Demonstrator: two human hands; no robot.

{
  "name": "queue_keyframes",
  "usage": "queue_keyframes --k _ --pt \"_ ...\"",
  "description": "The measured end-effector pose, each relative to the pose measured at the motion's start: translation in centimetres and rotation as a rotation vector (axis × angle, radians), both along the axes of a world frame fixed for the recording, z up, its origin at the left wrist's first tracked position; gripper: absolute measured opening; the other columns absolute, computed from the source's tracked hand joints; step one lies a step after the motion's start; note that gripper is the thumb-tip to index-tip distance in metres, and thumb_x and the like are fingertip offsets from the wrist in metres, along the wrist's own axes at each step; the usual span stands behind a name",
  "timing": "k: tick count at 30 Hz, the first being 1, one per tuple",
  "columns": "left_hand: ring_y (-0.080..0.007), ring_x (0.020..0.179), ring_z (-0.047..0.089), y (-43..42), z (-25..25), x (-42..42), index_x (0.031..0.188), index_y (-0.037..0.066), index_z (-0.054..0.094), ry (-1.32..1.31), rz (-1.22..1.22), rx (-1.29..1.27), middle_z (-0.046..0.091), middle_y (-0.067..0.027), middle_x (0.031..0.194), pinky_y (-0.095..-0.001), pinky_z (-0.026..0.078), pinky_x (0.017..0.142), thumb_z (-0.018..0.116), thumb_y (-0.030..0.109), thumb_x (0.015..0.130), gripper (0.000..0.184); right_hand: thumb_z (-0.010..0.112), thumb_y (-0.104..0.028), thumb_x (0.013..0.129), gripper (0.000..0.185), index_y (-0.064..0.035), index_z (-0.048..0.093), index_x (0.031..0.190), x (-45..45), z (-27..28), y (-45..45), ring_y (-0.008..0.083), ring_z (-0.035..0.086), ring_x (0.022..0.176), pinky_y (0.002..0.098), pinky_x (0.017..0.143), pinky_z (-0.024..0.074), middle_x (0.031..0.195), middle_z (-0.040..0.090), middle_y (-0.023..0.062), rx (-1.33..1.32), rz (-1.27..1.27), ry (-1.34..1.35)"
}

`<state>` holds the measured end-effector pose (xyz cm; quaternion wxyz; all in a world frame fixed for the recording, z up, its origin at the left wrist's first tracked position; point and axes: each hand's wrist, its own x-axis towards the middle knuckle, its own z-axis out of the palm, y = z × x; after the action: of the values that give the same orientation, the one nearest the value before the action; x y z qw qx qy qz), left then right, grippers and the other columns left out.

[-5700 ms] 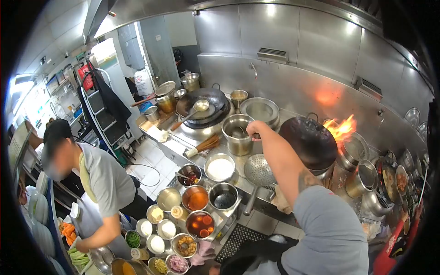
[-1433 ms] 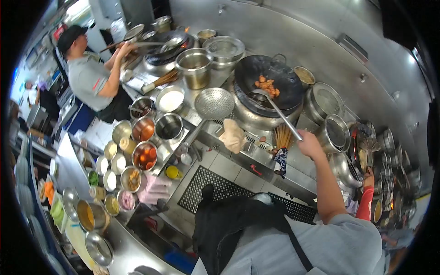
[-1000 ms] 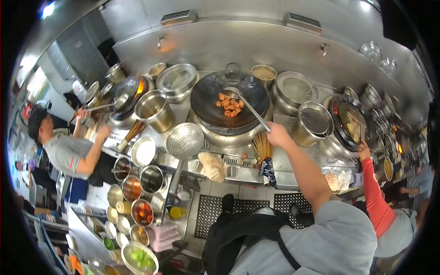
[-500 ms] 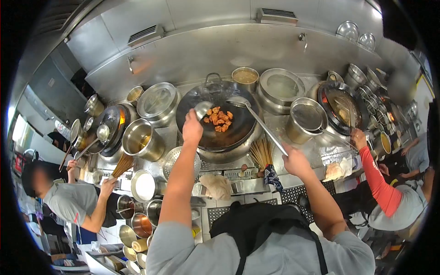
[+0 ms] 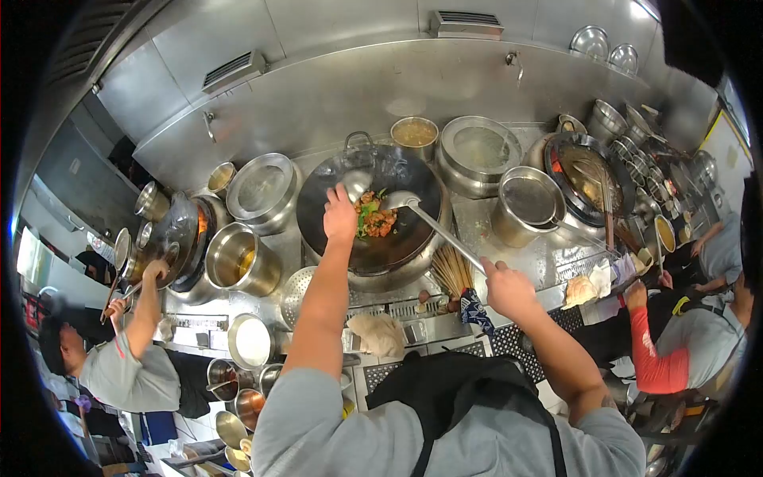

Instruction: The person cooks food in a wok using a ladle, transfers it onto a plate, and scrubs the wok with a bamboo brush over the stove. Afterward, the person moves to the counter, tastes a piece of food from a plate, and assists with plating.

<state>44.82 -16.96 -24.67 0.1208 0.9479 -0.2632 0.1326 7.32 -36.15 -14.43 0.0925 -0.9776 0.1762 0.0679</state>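
Note:
A large black wok sits on the middle burner, holding browned chunks of food mixed with green pieces. Over its left part, my left hand grips a small metal bowl, tilted toward the food. The fingers partly hide how they hold it. My right hand, to the right of the wok, is closed around the end of a long-handled ladle. The ladle's head rests in or just over the wok, by the food.
Lidded pots and a pot of yellowish liquid stand left. A strainer-topped pot and another wok are right. A bamboo brush and a cloth lie at the front edge. Co-workers stand on both sides.
Green pieces now lie among the browned chunks. My left hand and the bowl have tipped further. The left co-worker's brush is no longer seen; the right co-worker's arm has drawn back from its wok.

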Motion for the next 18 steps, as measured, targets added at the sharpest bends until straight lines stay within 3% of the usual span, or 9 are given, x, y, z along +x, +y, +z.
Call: queue_keyframes --k 3,7,8,10,11,12,14,15,18 --pt "-0.0432 0.105 0.064 0.7 -1.4 -0.7 0.14 0.006 0.036 -0.018 -0.102 0.076 0.047 -0.0246 0.134 -0.0487 0.057 0.083 0.056 0.001 0.087 0.057 0.059 -0.006 0.081 0.067 -0.0038 0.044 0.145 0.2 -0.8 0.1 0.0421 0.069 0.09 0.0503 0.08 0.0568 0.108 0.064 0.0236 -0.01 -0.02 -0.011" --pt "-0.0475 0.1 0.063 3.1 1.7 -1.9 0.132 0.003 0.035 0.091 0.255 -0.458 0.049 -0.0281 0.13 -0.0513 0.054 0.082 0.066 0.003 0.082 0.058 0.057 -0.006 0.084 0.062 -0.0047 0.045 0.145 -0.4 -0.2 -0.3 0.043 0.068 0.096 0.0512 0.083 0.0556 0.115 0.063 0.0258 0.047 -0.045 -0.008" --pt "-0.0476 0.1 0.063 4.3 0.5 -1.1 0.13 0.001 0.036 -0.003 0.265 -0.589 0.051 -0.0309 0.126 -0.0521 0.053 0.084 0.06 0.002 0.085 0.051 0.056 -0.007 0.085 0.061 -0.005 0.045 0.145 -0.9 0.0 -0.6 0.0437 0.067 0.097 0.0514 0.085 0.0549 0.118 0.062 0.0266 0.063 -0.04 -0.034" --pt "-0.0443 0.091 0.067 6.9 -2.8 1.3 0.129 -0.001 0.036 0.148 0.329 -0.869 0.055 -0.0316 0.122 -0.0489 0.056 0.074 0.051 -0.001 0.085 0.047 0.054 -0.008 0.087 0.059 -0.0056 0.045 0.145 -1.9 0.2 -1.8 0.0451 0.066 0.101 0.0518 0.088 0.0536 0.126 0.06 0.0283 0.093 -0.009 -0.08" --pt "-0.0407 0.081 0.069 7.7 3.0 -3.7 0.129 -0.003 0.036 0.451 0.384 -1.07 0.059 -0.0312 0.116 -0.0456 0.058 0.06 0.045 -0.003 0.083 0.046 0.056 -0.008 0.087 0.054 -0.0042 0.05 0.141 -2.0 -0.2 -2.4 0.0455 0.064 0.105 0.0516 0.093 0.0505 0.128 0.059 0.0294 0.099 -0.012 -0.11" --pt "-0.0345 0.075 0.07 8.9 1.8 -4.4 0.129 -0.003 0.035 0.402 0.375 -1.146 0.06 -0.0282 0.114 -0.0403 0.057 0.047 0.045 -0.003 0.084 0.046 0.057 -0.008 0.086 0.053 -0.0034 0.051 0.139 -2.2 -0.3 -3.0 0.045 0.063 0.106 0.0513 0.094 0.0498 0.126 0.06 0.029 0.145 0.039 -0.146" --pt "-0.0305 0.076 0.07 11.3 4.0 -9.5 0.129 -0.003 0.035 0.47 0.398 -1.315 0.061 -0.0255 0.113 -0.037 0.057 0.046 0.044 -0.002 0.087 0.043 0.059 -0.009 0.085 0.051 -0.0019 0.054 0.136 -2.2 0.2 -4.1 0.0441 0.063 0.108 0.0505 0.096 0.0485 0.123 0.062 0.0283 0.235 0.15 -0.21" --pt "-0.0268 0.076 0.07 12.9 3.6 -11.5 0.131 -0.001 0.035 0.511 0.376 -1.409 0.061 -0.0218 0.115 -0.0336 0.056 0.046 0.044 -0.001 0.088 0.044 0.062 -0.008 0.083 0.05 0.0001 0.057 0.132 -2.1 0.7 -4.1 0.0429 0.061 0.112 0.0476 0.098 0.0474 0.119 0.063 0.0284 0.304 0.142 -0.216" --pt "-0.0262 0.072 0.065 17.7 2.2 -20.8 0.135 0.004 0.036 0.567 0.363 -1.692 0.061 -0.0197 0.113 -0.0338 0.054 0.047 0.047 -0.003 0.084 0.053 0.063 -0.008 0.082 0.052 0.0006 0.057 0.133 -0.7 -0.7 -6.4 0.0425 0.06 0.116 0.0444 0.101 0.0469 0.122 0.063 0.0279 0.378 0.27 -0.13"
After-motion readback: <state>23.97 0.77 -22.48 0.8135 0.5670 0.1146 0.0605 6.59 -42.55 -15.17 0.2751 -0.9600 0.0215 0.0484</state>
